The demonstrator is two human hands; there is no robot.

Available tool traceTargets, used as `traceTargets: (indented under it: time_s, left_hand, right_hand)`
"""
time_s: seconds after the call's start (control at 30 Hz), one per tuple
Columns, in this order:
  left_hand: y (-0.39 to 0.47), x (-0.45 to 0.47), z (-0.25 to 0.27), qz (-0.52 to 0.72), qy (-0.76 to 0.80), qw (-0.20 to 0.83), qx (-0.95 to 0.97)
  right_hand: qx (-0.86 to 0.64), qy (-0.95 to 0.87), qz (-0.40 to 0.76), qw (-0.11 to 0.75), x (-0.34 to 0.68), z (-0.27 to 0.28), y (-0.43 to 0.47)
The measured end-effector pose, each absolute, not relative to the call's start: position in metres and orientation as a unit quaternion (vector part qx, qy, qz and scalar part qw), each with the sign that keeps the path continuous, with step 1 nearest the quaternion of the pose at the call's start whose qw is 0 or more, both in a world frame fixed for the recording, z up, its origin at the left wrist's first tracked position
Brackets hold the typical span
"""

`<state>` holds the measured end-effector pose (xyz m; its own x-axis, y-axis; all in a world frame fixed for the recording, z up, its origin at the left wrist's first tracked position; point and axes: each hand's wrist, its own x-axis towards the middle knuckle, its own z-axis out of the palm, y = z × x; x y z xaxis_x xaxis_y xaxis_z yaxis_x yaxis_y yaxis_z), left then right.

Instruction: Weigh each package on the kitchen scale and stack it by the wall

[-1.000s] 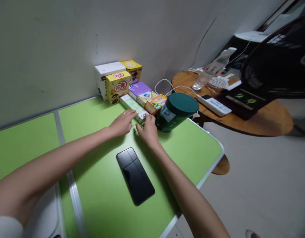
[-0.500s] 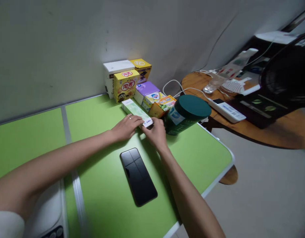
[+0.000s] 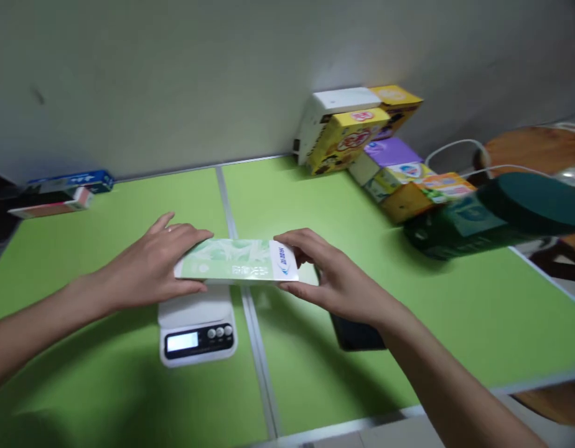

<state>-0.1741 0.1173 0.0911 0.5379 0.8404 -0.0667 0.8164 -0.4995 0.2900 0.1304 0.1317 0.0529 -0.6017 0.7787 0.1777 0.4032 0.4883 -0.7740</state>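
A long, light-green and white box (image 3: pixel 236 260), printed with a blue logo at its right end, is held level above the table by both hands. My left hand (image 3: pixel 166 264) grips its left end, thumb below and fingers over the top. At the right end, my right hand (image 3: pixel 320 264) pinches the box between thumb and fingers. Beneath the left part of the box stands a white digital scale (image 3: pixel 196 339) with a lit display and several round buttons; its plate is partly hidden. A black phone (image 3: pixel 357 335) lies under my right wrist, mostly covered.
On the green folding table (image 3: pixel 185 398), a metal seam runs front to back. Cartons, including a yellow box (image 3: pixel 348 140) and a purple-topped box (image 3: pixel 392 152), stand back right beside a dark green tub (image 3: pixel 497 214). Flat boxes (image 3: pixel 58 202) lie at the far left.
Both hands have lifted the green box off the table by the cartons and carried it left, over the scale. The view has turned left, bringing the scale and left-side boxes into sight.
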Motion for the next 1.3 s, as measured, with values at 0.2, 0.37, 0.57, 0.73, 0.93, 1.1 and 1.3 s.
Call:
traceTargets:
  time_s: [0.2,0.37,0.57,0.73,0.93,1.1,1.3]
  left_hand:
    - [0.073,-0.221,0.033,0.06,0.578,0.191,0.791]
    - [0.067,-0.228,0.018,0.067,0.583,0.23,0.776]
    - [0.046,-0.274,0.032,0.041,0.65,0.214,0.728]
    - [0.028,-0.306,0.025,0.01,0.681,0.195,0.706]
    - [0.028,-0.306,0.024,0.02,0.674,0.198,0.711]
    - [0.031,-0.294,0.03,0.02,0.667,0.242,0.705]
    - [0.04,-0.272,0.026,0.072,0.654,0.285,0.697]
  right_hand:
    - [-0.335,-0.833,0.406,0.171,0.064,0.023,0.138]
    - [-0.392,-0.819,0.402,0.117,0.067,0.012,0.134]
    - [-0.441,-0.785,0.417,0.122,0.102,0.017,0.133]
    - [-0.449,-0.766,0.444,0.118,0.108,0.01,0.13]
    - [-0.435,-0.777,0.442,0.105,0.097,0.006,0.129]
    - [-0.42,-0.789,0.437,0.102,0.091,0.008,0.13]
    - [-0.396,-0.812,0.421,0.085,0.072,0.011,0.133]
